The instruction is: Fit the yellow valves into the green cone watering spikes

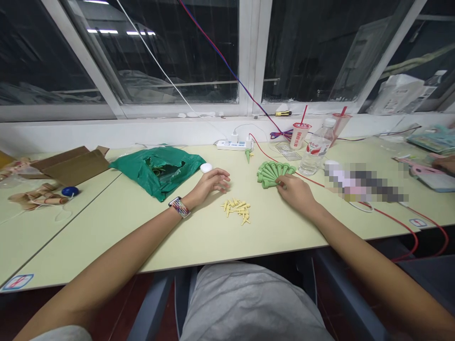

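On the pale table, a fan of green cone-shaped plastic pieces (272, 169) lies with the narrow ends gathered toward the near right. My right hand (297, 192) is at its near edge, fingertips pinched on the narrow end of the closest green cone (269, 183). My left hand (212, 183) is held over the table, fingers loosely curved and apart, with nothing in it. Between and in front of both hands sits a loose pile of small pale-yellow spiky plastic parts (236, 208). Farther back, a single green cone (248, 155) with a bit of yellow at it lies near the power strip.
A torn green plastic bag (159, 193) and a white round object (206, 167) are left of my left hand. A water bottle (314, 149), a drink cup (300, 136) and a red cable (320, 181) lie right. A power strip (232, 144) is behind. Another person's hand (444, 164) shows far right.
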Available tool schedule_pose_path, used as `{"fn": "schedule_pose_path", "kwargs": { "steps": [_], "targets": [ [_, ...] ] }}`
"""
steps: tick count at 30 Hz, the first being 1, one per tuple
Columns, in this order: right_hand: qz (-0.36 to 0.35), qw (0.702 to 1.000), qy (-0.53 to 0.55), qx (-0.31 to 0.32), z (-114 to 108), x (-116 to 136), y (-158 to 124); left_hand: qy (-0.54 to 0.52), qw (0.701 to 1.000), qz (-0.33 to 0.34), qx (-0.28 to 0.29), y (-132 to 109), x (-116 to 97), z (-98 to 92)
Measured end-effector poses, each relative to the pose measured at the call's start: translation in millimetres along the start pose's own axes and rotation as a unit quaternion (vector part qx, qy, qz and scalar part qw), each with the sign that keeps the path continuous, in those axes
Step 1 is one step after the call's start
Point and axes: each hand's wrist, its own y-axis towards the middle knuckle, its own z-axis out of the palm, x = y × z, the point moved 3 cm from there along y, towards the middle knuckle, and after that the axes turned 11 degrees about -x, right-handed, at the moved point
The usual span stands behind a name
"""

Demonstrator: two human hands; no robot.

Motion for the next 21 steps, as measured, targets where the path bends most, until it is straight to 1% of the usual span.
{"fn": "schedule_pose_path", "kwargs": {
  "steps": [5,8,11,13,15,17,19,21],
  "targets": [
    [0.003,1.0,-0.003,-0.011,-1,1,-2,0.006,1.0,-0.001,0.002,0,0,0.7],
    [0.004,0.999,0.013,-0.036,-3,1,-3,0.005,1.0,-0.001,0.001,0,0,0.9],
    [-0.008,0.997,0.05,-0.059,-4,7,8,0.003,1.0,-0.004,-0.001,0,0,1.4],
    [-0.022,0.996,0.065,-0.053,1,18,27,-0.001,1.0,-0.006,-0.004,-1,-1,1.5],
    [-0.024,0.997,0.059,-0.035,10,34,57,-0.007,1.0,-0.008,-0.005,0,-1,1.3],
    [-0.004,0.999,0.038,0.0,23,52,92,-0.011,1.0,-0.011,-0.004,0,0,1.1],
    [0.035,0.998,0.004,0.054,39,68,126,-0.013,1.0,-0.014,-0.004,0,1,0.8],
    [0.055,0.995,-0.007,0.077,51,81,151,-0.016,1.0,-0.015,-0.005,1,3,0.5]
  ]
}}
